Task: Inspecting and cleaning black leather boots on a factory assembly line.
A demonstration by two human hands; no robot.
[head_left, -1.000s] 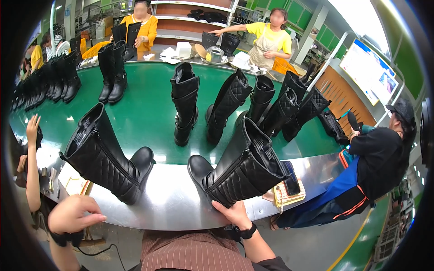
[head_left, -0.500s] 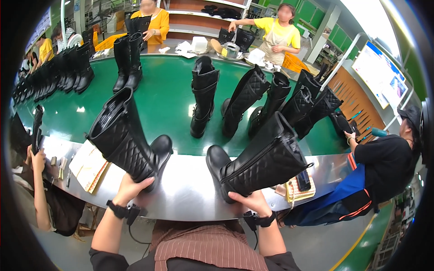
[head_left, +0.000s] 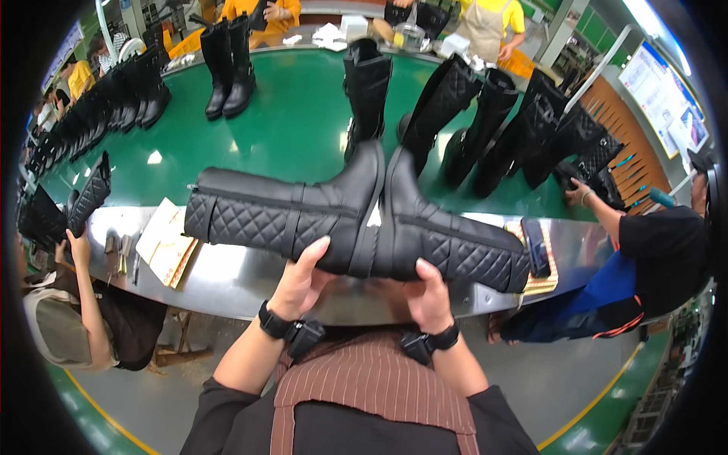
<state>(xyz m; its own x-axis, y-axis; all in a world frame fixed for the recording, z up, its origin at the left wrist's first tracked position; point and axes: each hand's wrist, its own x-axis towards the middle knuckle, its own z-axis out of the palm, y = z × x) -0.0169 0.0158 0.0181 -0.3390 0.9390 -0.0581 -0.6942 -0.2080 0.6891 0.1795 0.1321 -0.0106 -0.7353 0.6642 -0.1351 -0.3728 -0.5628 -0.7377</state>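
Note:
Two tall black boots with quilted shafts lie sideways in front of me, sole against sole. My left hand point(head_left: 302, 280) grips the left boot point(head_left: 284, 216) near its heel, thumb on the quilted side; its shaft points left. My right hand point(head_left: 431, 299) holds the right boot point(head_left: 455, 239) the same way, its shaft pointing right. Both toes point away from me, and the heels meet in the middle. Most of my fingers are hidden beneath the boots. The pair is held over the steel edge point(head_left: 250, 292) of the table.
Several black boots point(head_left: 440, 106) stand on the green tabletop point(head_left: 296, 106) beyond, with a long row point(head_left: 114, 98) at far left. Papers point(head_left: 168, 239) lie left; a phone point(head_left: 536, 246) rests on a yellow pad at right. Co-workers stand on both sides and across.
Both boots have tipped from upright, leaning positions to lying sideways, and come together sole to sole. My hands have moved closer together. The view has tilted downward.

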